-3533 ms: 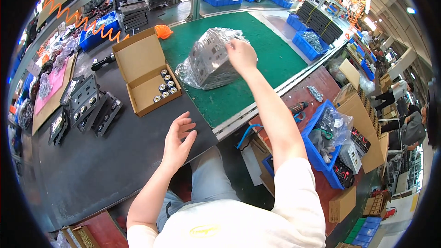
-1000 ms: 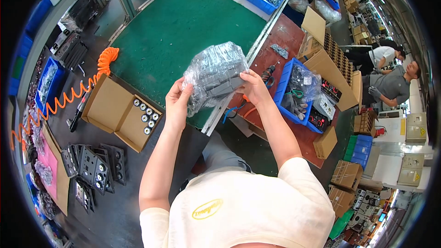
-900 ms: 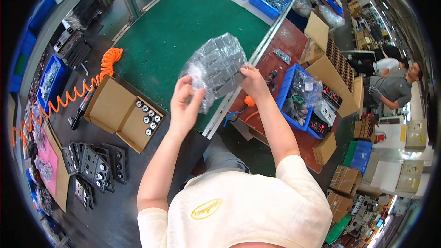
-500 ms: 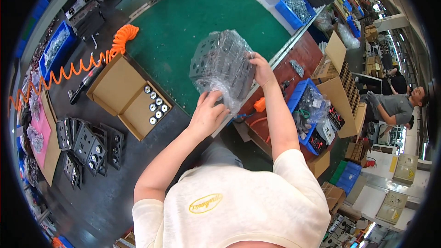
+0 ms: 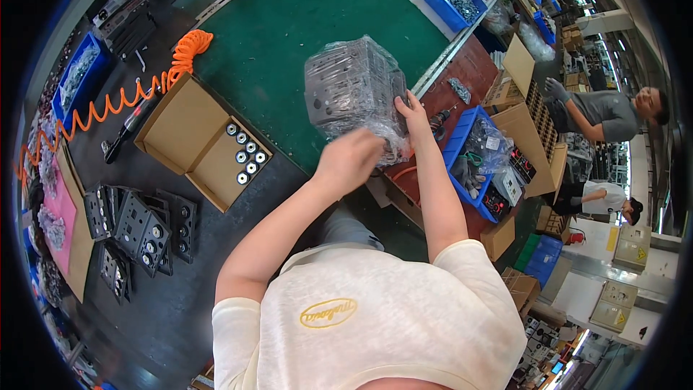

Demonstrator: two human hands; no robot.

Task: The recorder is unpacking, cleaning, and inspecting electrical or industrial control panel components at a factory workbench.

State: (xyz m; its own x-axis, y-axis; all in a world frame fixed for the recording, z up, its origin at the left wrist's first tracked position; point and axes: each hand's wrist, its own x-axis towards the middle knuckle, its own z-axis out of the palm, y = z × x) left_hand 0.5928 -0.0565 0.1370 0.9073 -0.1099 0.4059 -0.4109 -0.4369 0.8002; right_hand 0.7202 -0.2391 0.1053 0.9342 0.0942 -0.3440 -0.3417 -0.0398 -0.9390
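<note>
Right hand (image 5: 413, 121) holds film-wrapped plate bundle (image 5: 352, 81); left hand (image 5: 352, 160) blurred at near edge, grip unclear. Seemingly film-handling step; next needs steady support.

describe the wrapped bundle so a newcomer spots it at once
Start at the big green mat. Seen against its near part is a blocky grey bundle, with the right hand at its side. Clear, shiny film sets it apart from the unwrapped dark plates on the black table.
</note>
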